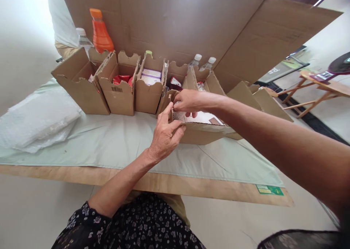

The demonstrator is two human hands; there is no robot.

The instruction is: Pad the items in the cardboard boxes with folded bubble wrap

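Observation:
A low cardboard box (201,134) lies on the table in front of the row of open boxes. My left hand (165,134) holds its left front corner, with the fingers along the side wall and the thumb at the front rim. My right hand (188,102) reaches over the same corner from above. Its fingers are curled down inside the rim; whatever they pinch is hidden. In the box lies a white packet (202,118) with a brown patch, and something clear like plastic film shows beside it, under my right hand.
Several upright cardboard bins (120,99) hold red packs (122,80), white-and-purple boxes (151,76) and other goods. Behind them stand an orange bottle (101,35), clear bottles and a tall cardboard panel (177,22). Bubble wrap (41,114) lies at left. A wooden stool (325,83) stands right.

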